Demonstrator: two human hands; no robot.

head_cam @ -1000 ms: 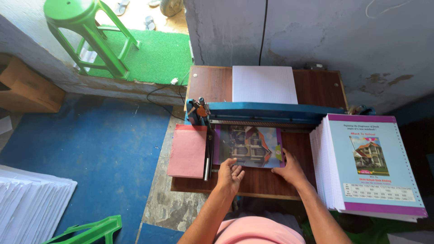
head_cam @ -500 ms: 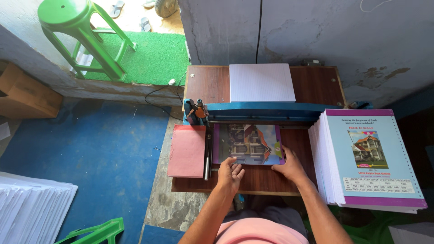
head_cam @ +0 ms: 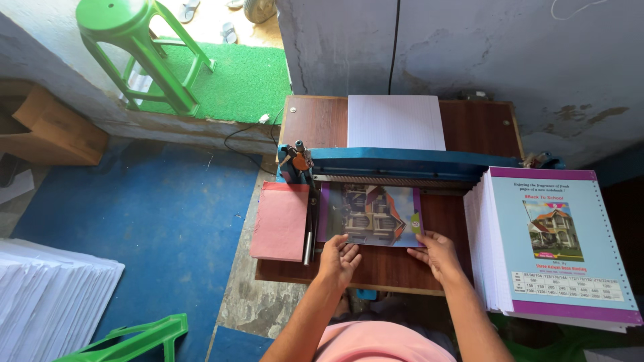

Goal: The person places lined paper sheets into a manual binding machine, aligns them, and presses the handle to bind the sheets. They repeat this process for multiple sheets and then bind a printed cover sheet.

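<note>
Both forearms reach forward over the near edge of the dark brown wooden bench [head_cam: 402, 268], wrists low and palms turned down. The left hand [head_cam: 339, 260] lies flat with its fingers [head_cam: 347, 247] spread narrow and pressed on the near left corner of the glossy rectangular printed cover sheet with a house picture and purple border [head_cam: 371, 215]; the right hand [head_cam: 439, 253] mirrors it, fingers lightly fanned and resting on the near right corner. Neither hand grips anything; they only press down on the sheet. The sheet lies flat just beyond the fingertips, its far edge tucked under the long blue metal punching machine [head_cam: 409, 164] that spans the bench. Left of the left fingers a slim steel lever bar [head_cam: 309, 228] runs toward the person, and past it sits a matte pink rectangular card pad [head_cam: 280, 220]. Beyond the machine, well past the fingers, rests a neat white stack of ruled paper [head_cam: 394, 122]. To the right of the right fingers stands a thick stack of light blue printed covers with perforated edges [head_cam: 560, 245]. Far off to the left, a green plastic stool [head_cam: 134, 47] stands on a green mat.
</note>
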